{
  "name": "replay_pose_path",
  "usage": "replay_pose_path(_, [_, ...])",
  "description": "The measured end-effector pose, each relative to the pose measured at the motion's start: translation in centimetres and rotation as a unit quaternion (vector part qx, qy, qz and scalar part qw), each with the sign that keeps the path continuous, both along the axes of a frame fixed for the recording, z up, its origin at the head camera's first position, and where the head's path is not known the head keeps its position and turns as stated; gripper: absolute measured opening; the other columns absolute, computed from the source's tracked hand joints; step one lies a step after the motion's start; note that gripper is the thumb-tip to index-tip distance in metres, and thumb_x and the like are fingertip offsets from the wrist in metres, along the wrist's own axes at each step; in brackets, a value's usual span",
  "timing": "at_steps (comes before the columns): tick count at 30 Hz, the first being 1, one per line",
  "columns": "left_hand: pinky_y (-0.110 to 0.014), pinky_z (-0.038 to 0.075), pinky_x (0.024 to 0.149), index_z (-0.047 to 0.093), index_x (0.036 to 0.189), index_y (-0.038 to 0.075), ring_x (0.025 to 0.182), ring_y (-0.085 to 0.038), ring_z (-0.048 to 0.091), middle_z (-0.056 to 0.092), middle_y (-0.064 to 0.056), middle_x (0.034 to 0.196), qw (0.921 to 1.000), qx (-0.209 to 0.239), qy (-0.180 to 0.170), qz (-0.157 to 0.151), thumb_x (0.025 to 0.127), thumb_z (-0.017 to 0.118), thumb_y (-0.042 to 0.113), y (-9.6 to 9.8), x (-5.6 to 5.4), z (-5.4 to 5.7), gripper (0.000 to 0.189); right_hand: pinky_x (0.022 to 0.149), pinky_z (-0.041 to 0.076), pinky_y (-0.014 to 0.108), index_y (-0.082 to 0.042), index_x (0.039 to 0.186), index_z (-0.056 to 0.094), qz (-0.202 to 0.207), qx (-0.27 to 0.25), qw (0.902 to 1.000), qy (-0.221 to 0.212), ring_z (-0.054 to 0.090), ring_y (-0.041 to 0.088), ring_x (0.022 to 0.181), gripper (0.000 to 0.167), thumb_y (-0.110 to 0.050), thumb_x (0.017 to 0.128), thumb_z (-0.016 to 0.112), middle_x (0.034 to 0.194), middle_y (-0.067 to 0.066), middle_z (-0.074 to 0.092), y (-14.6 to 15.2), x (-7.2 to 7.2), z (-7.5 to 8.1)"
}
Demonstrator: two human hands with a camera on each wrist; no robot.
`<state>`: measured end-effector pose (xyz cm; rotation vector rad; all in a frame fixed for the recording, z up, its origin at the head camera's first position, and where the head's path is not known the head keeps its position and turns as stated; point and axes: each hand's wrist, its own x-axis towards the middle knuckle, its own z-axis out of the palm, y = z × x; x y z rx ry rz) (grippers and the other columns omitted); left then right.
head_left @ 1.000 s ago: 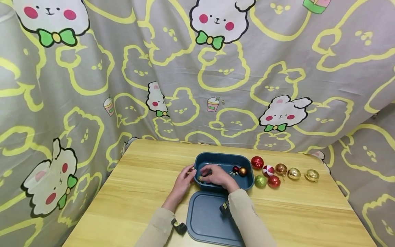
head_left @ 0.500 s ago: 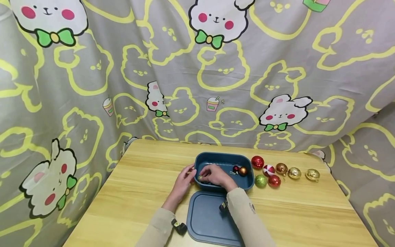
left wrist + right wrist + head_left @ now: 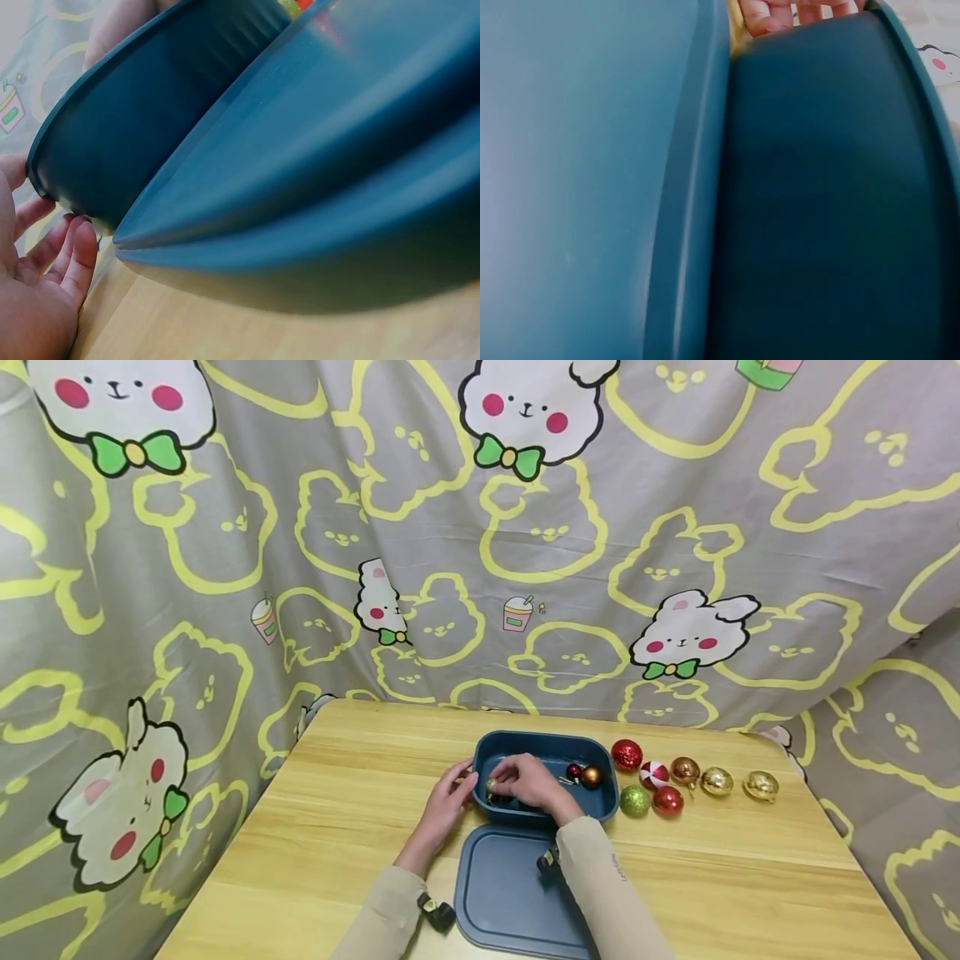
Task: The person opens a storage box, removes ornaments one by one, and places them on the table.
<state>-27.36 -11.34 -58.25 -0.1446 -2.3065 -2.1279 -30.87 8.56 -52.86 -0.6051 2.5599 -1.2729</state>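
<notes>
Gold, the small shiny ball (image 3: 491, 787) sits low inside the dark blue plastic box (image 3: 592, 806), pinched by the right hand (image 3: 529, 781). Flat left hand (image 3: 448, 798) steadies the box's left wall.

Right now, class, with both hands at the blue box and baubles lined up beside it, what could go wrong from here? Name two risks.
1. The right hand pinches a small gold bauble above the blue box; a slip could drop it.
2. The loose baubles lie on the table near the right sleeve; a sweep might roll them away.
</notes>
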Motion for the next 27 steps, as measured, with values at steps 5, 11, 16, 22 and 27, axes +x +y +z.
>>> replay_pose_path(5, [-0.025, 0.052, 0.073, 0.057, 0.147, 0.007, 0.084, -0.014, 0.056, 0.056, -0.016, 0.124, 0.9999, 0.008, -0.01, 0.005, 0.106, 0.06, 0.027, 0.1, 0.0, 0.1, 0.046, 0.082, 0.058, 0.035, -0.012, 0.103, 0.078, -0.015, -0.003, 0.9998, 0.009, 0.066, 0.012, 0.084, 0.011, -0.017, 0.093, 0.079, 0.094, 0.0, 0.075, 0.4, 0.3, 0.7])
replay_pose_path(11, [-0.029, 0.054, 0.075, 0.054, 0.147, 0.0, 0.084, -0.015, 0.056, 0.056, -0.018, 0.122, 0.9999, 0.006, -0.01, -0.004, 0.107, 0.058, 0.019, 0.2, 0.7, 1.3, 0.044, 0.081, 0.057, 0.033, -0.014, 0.104, 0.078, -0.034, -0.013, 0.9992, 0.016, 0.065, 0.013, 0.086, 0.012, -0.019, 0.093, 0.079, 0.096, 0.0, 0.074, 1.5, 0.8, 1.8])
replay_pose_path(16, [-0.03, 0.055, 0.076, 0.055, 0.145, -0.002, 0.084, -0.015, 0.056, 0.058, -0.019, 0.12, 0.9999, 0.012, -0.008, -0.005, 0.106, 0.059, 0.018, 0.3, 1.6, 3.3, 0.044, 0.083, 0.058, 0.032, -0.016, 0.106, 0.078, -0.044, -0.025, 0.9985, 0.018, 0.066, 0.013, 0.087, 0.013, -0.021, 0.093, 0.079, 0.099, -0.001, 0.074, 2.6, 1.0, 2.5])
replay_pose_path(22, [-0.031, 0.054, 0.077, 0.055, 0.146, 0.0, 0.084, -0.015, 0.055, 0.057, -0.018, 0.121, 0.9998, 0.018, -0.012, -0.003, 0.106, 0.06, 0.018, 0.4, 1.8, 3.6, 0.044, 0.083, 0.058, 0.032, -0.018, 0.107, 0.078, -0.06, -0.028, 0.9975, 0.025, 0.067, 0.013, 0.089, 0.015, -0.022, 0.093, 0.079, 0.1, -0.002, 0.074, 3.8, 1.2, 3.2])
replay_pose_path(27, [-0.03, 0.054, 0.078, 0.056, 0.146, 0.001, 0.085, -0.017, 0.055, 0.055, -0.018, 0.122, 0.9998, 0.015, -0.014, -0.005, 0.107, 0.059, 0.02, 0.4, 1.7, 3.4, 0.044, 0.083, 0.057, 0.032, -0.019, 0.107, 0.078, -0.078, -0.031, 0.9963, 0.021, 0.066, 0.013, 0.089, 0.015, -0.023, 0.093, 0.079, 0.099, -0.003, 0.074, 4.9, 1.6, 3.7])
